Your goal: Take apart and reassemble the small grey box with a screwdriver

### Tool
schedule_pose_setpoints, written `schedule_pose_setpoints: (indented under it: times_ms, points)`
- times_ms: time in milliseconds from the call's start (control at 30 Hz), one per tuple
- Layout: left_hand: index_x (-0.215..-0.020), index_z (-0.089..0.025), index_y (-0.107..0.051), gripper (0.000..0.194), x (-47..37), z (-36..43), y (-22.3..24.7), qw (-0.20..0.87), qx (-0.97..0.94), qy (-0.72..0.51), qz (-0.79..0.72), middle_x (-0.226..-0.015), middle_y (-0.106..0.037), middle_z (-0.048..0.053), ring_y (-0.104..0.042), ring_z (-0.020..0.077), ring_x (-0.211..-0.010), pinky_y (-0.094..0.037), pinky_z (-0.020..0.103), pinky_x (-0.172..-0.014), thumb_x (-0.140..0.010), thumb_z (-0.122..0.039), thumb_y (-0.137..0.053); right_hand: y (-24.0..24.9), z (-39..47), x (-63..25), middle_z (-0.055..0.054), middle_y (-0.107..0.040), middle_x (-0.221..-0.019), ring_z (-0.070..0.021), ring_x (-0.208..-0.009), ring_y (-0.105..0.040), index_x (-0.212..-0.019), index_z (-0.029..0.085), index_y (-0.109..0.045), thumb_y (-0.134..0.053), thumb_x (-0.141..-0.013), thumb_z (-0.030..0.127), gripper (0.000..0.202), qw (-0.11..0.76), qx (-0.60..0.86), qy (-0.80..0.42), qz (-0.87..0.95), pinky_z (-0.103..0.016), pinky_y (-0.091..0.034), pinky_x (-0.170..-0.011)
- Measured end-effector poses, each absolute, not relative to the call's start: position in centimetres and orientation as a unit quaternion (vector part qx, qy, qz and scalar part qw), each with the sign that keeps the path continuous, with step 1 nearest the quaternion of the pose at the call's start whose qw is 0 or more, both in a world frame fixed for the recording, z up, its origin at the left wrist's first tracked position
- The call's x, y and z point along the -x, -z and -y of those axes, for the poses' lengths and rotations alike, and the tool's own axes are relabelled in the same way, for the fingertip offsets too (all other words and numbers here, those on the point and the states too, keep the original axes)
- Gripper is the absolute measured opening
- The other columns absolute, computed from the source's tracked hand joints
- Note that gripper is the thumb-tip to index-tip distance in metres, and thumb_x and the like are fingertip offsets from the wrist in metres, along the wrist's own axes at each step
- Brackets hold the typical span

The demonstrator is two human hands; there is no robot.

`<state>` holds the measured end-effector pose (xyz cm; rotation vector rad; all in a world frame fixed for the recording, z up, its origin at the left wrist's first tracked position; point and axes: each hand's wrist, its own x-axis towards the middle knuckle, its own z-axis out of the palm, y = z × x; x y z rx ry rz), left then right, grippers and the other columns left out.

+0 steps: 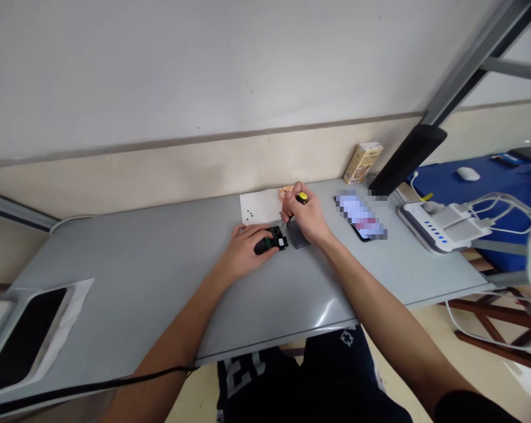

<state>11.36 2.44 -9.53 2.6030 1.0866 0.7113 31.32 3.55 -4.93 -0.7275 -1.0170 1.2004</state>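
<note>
My left hand (248, 249) is closed around the sides of an opened black electronic device (265, 244) on the grey table. Green circuit board shows in it, with a small white label at one end. In my right hand (304, 211) is a screwdriver (302, 198) with a black and yellow handle, its shaft slanting down to the device. Whether its tip sits in a screw is too small to tell. A dark grey flat piece (297, 235) lies below my right hand, partly hidden by it. Behind both hands, several tiny dark screws (249, 215) rest on a white paper (260, 202).
To the right on the table (159, 264) lie a phone (361, 216) and a white power strip (441, 229) with plugged-in cables. A small carton (363, 163) stands against the wall beside a black-padded post (406, 158). A dark-screened tablet (24, 341) is at the left.
</note>
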Motion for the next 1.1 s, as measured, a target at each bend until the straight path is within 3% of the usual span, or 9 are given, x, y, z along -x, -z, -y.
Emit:
schedule_pose_setpoints:
  times_ms: [167, 300, 367, 500, 600, 700, 867, 1000, 1100]
  points:
    - [-0.106, -0.027, -0.068, 0.02, -11.4, -2.3, 9.4, 0.12, -0.885, -0.244, -0.378, -0.132, -0.07, 0.005, -0.064, 0.0265, -0.122, -0.036, 0.049, -0.11, -0.092, -0.04, -0.072, 4.1, -3.6, -31.1, 0.004, -0.045, -0.067, -0.0112, -0.056, -0.044, -0.089, 0.025, -0.057, -0.06, -0.087, 0.073, 0.048, 0.635, 0.269, -0.602, 0.403, -0.028, -0.044, -0.056]
    - [-0.107, -0.027, -0.069, 0.02, -11.3, -2.4, 9.4, 0.116, -0.887, -0.248, -0.372, -0.132, -0.07, 0.005, -0.065, 0.0266, -0.121, -0.037, 0.049, -0.109, -0.092, -0.04, -0.071, 4.2, -3.7, -31.8, 0.001, -0.059, -0.088, -0.0122, -0.076, -0.059, -0.089, 0.024, -0.057, -0.075, -0.081, 0.061, 0.041, 0.63, 0.264, -0.625, 0.376, -0.029, -0.053, -0.071]
    - [-0.108, -0.027, -0.069, 0.02, -11.3, -2.4, 9.5, 0.115, -0.889, -0.248, -0.367, -0.133, -0.07, 0.005, -0.064, 0.0262, -0.122, -0.036, 0.049, -0.11, -0.093, -0.04, -0.071, 4.5, -3.7, -32.0, 0.002, -0.061, -0.093, -0.0118, -0.076, -0.062, -0.086, 0.025, -0.05, -0.081, -0.078, 0.054, 0.044, 0.639, 0.273, -0.606, 0.387, -0.028, -0.052, -0.069]
    - [-0.107, -0.026, -0.069, 0.019, -11.3, -2.4, 9.4, 0.113, -0.892, -0.246, -0.363, -0.133, -0.069, 0.005, -0.064, 0.0262, -0.122, -0.035, 0.049, -0.112, -0.093, -0.039, -0.071, 4.9, -3.7, -31.7, 0.01, -0.047, -0.065, -0.0075, -0.049, -0.044, -0.082, 0.026, -0.038, -0.081, -0.081, 0.05, 0.049, 0.656, 0.297, -0.55, 0.423, -0.023, -0.037, -0.049]
    - [-0.105, -0.027, -0.069, 0.018, -11.4, -2.4, 9.3, 0.11, -0.892, -0.246, -0.363, -0.133, -0.07, 0.004, -0.065, 0.0263, -0.121, -0.035, 0.049, -0.111, -0.093, -0.039, -0.071, 4.7, -3.7, -31.4, 0.009, -0.037, -0.06, -0.0077, -0.047, -0.034, -0.087, 0.026, -0.047, -0.068, -0.089, 0.06, 0.04, 0.656, 0.275, -0.563, 0.422, -0.023, -0.033, -0.047]
    - [-0.106, -0.027, -0.069, 0.018, -11.4, -2.4, 9.4, 0.104, -0.893, -0.247, -0.362, -0.133, -0.07, 0.005, -0.065, 0.0266, -0.121, -0.035, 0.049, -0.111, -0.093, -0.039, -0.071, 4.4, -3.8, -31.4, 0.004, -0.048, -0.07, -0.0096, -0.057, -0.047, -0.098, 0.024, -0.06, -0.06, -0.092, 0.064, 0.04, 0.637, 0.236, -0.619, 0.395, -0.026, -0.044, -0.057]
    - [-0.106, -0.026, -0.068, 0.018, -11.4, -2.5, 9.5, 0.094, -0.894, -0.245, -0.362, -0.133, -0.07, 0.005, -0.064, 0.0263, -0.122, -0.035, 0.048, -0.11, -0.093, -0.038, -0.071, 4.9, -3.9, -31.5, 0.001, -0.062, -0.097, -0.0123, -0.078, -0.063, -0.091, 0.026, -0.055, -0.082, -0.077, 0.053, 0.04, 0.66, 0.262, -0.596, 0.375, -0.028, -0.053, -0.07]
    - [-0.106, -0.026, -0.068, 0.018, -11.4, -2.4, 9.6, 0.097, -0.894, -0.242, -0.364, -0.133, -0.069, 0.005, -0.064, 0.0258, -0.123, -0.033, 0.048, -0.111, -0.094, -0.039, -0.071, 5.2, -4.0, -31.1, 0.008, -0.051, -0.07, -0.0079, -0.05, -0.046, -0.082, 0.026, -0.041, -0.083, -0.077, 0.052, 0.049, 0.681, 0.3, -0.534, 0.401, -0.023, -0.037, -0.047]
    - [-0.107, -0.026, -0.068, 0.018, -11.5, -2.4, 9.7, 0.101, -0.893, -0.244, -0.366, -0.133, -0.07, 0.005, -0.064, 0.0259, -0.123, -0.034, 0.048, -0.111, -0.094, -0.038, -0.07, 5.0, -4.1, -31.2, 0.009, -0.036, -0.059, -0.0089, -0.047, -0.035, -0.085, 0.026, -0.049, -0.067, -0.086, 0.063, 0.042, 0.675, 0.299, -0.544, 0.399, -0.025, -0.033, -0.045]
